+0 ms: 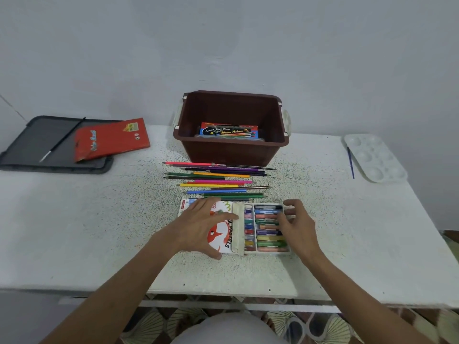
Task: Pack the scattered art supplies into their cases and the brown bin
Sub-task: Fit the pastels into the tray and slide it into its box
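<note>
An oil pastel box lies near the table's front edge, its white sleeve (224, 234) slid partway off the tray of pastels (269, 240). My left hand (202, 223) grips the sleeve across its width, thumb at the near edge. My right hand (296, 225) rests on the tray's right part, fingertips on the pastels. Several coloured pencils (218, 181) lie in a row between the box and the brown bin (231, 150). Inside the bin sits a water colour pencil case (229, 131).
A red pencil packet (111, 139) lies half on a grey tray (29, 145) at the back left, beside a black brush (62, 140). At the right stand a white palette (375, 157) and a blue brush (350, 163). A wall rises right behind the table.
</note>
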Motion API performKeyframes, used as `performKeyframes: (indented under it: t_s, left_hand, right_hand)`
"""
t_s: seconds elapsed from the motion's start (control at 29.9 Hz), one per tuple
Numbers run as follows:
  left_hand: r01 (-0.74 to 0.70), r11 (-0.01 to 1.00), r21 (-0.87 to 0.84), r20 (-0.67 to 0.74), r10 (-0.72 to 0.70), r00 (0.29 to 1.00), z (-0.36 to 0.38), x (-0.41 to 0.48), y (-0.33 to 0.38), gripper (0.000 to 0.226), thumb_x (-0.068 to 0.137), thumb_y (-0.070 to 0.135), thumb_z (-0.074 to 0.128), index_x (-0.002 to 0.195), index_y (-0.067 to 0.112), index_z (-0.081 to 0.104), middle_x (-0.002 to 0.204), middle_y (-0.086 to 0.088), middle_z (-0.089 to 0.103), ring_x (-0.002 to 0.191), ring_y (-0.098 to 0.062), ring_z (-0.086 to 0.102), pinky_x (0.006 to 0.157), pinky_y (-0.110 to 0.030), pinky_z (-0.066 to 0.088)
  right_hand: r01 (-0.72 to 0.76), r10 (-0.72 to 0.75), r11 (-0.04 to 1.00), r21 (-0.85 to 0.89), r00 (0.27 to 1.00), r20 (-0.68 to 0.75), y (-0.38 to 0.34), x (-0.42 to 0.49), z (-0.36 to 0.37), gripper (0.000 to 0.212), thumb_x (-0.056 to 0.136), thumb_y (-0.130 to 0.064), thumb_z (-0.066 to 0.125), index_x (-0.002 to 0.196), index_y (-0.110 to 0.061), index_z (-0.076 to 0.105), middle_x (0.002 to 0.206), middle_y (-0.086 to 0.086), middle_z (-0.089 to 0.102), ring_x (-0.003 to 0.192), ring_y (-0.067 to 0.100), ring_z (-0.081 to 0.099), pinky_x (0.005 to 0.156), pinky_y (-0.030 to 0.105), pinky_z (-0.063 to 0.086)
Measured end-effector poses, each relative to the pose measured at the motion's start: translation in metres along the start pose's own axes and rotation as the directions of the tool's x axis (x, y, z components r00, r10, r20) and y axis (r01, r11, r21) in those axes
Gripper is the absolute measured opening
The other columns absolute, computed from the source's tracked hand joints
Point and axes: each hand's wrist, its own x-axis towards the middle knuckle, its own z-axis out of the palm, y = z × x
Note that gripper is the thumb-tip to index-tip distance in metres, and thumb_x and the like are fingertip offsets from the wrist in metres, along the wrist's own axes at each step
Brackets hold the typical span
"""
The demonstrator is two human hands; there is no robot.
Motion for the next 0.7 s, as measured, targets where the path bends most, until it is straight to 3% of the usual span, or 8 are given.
performKeyframes:
  t_s: [0.13,0.27,0.37,0.43,0.57,0.7]
  left_hand:
    - [-0.012,1.0,0.004,-0.01,0.012,1.0,0.001,0.001,0.001,0.1,0.065,0.072,0.071,0.143,0.058,0.011,0.158,0.0,0.002,0.147,-0.025,-0.001,0.117,-0.048,0.012]
    - [0.002,1.0,-0.004,-0.005,-0.002,1.0,-0.001,0.002,0.002,0.1,0.066,0.071,0.072,0.144,0.057,0.012,0.158,-0.001,0.003,0.146,-0.025,-0.002,0.117,-0.048,0.011]
    - [0.0,0.999,-0.033,-0.011,0.0,1.0,-0.003,-0.001,-0.002,0.099,0.066,0.071,0.072,0.145,0.055,0.015,0.158,0.0,0.005,0.146,-0.024,-0.001,0.116,-0.046,0.011]
    - [-0.004,0.999,-0.038,-0.016,0.003,1.0,-0.004,-0.002,-0.002,0.098,0.066,0.071,0.072,0.145,0.054,0.016,0.157,0.002,0.006,0.145,-0.022,0.001,0.116,-0.044,0.013]
    - [-0.014,0.999,-0.043,-0.038,0.012,0.999,-0.002,-0.003,-0.001,0.098,0.064,0.072,0.071,0.145,0.055,0.018,0.155,0.003,0.007,0.144,-0.021,0.001,0.115,-0.044,0.014]
    - [-0.009,0.999,-0.054,-0.027,0.007,1.0,-0.003,-0.003,0.0,0.098,0.065,0.071,0.072,0.145,0.055,0.019,0.154,0.003,0.008,0.143,-0.022,0.004,0.115,-0.045,0.016]
  right_hand:
    - [-0.028,0.026,0.994,0.104,0.999,0.021,-0.007,-0.007,0.011,0.019,0.099,-0.018,0.053,0.117,-0.024,0.05,0.101,-0.002,0.065,0.081,0.008,0.066,0.066,0.028,0.057]
    - [-0.022,0.017,0.99,0.136,0.999,0.036,-0.012,-0.014,0.025,0.018,0.099,-0.016,0.052,0.115,-0.024,0.051,0.101,-0.004,0.064,0.082,0.011,0.067,0.07,0.038,0.06]
    - [-0.055,0.048,0.98,0.193,0.998,0.039,-0.012,-0.01,0.022,0.02,0.098,-0.014,0.054,0.116,-0.023,0.051,0.1,-0.007,0.062,0.081,0.005,0.065,0.059,0.018,0.053]
    - [-0.039,0.03,0.984,0.172,0.998,0.055,-0.009,-0.008,0.021,0.022,0.097,-0.014,0.057,0.117,-0.024,0.051,0.102,-0.006,0.062,0.081,0.004,0.064,0.054,0.014,0.05]
    - [0.059,-0.059,0.998,0.001,0.991,0.121,-0.005,-0.004,0.025,0.031,0.096,-0.016,0.059,0.12,-0.036,0.056,0.114,0.005,0.054,0.092,0.015,0.061,0.076,0.029,0.057]
    - [0.262,-0.232,0.914,-0.309,0.964,0.132,-0.002,-0.008,0.028,0.03,0.099,-0.02,0.055,0.122,-0.034,0.066,0.135,0.016,0.041,0.121,0.033,0.043,0.097,0.036,0.043]
